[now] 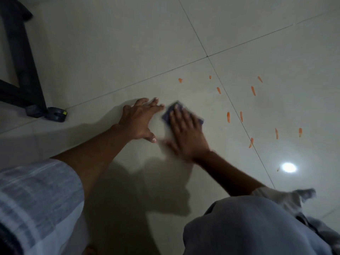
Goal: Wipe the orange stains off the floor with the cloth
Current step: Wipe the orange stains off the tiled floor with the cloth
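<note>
— Orange stains (253, 90) lie scattered right of centre in the frame, thin streaks across a grout line, all beyond the cloth (175, 108).

— Any risk?

— The dark blue cloth is small and mostly covered by the right hand (185, 133), whose fingers lie flat and together on it; strokes could smear or miss streaks. The left hand (140, 119) rests on the floor (110, 61), fingers spread.

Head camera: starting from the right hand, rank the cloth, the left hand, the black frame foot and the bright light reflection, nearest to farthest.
1. Cloth: under the right hand, pressed flat.
2. Left hand: just left, flat on the floor.
3. Light reflection: lower right.
4. Black frame foot: far left.
</note>
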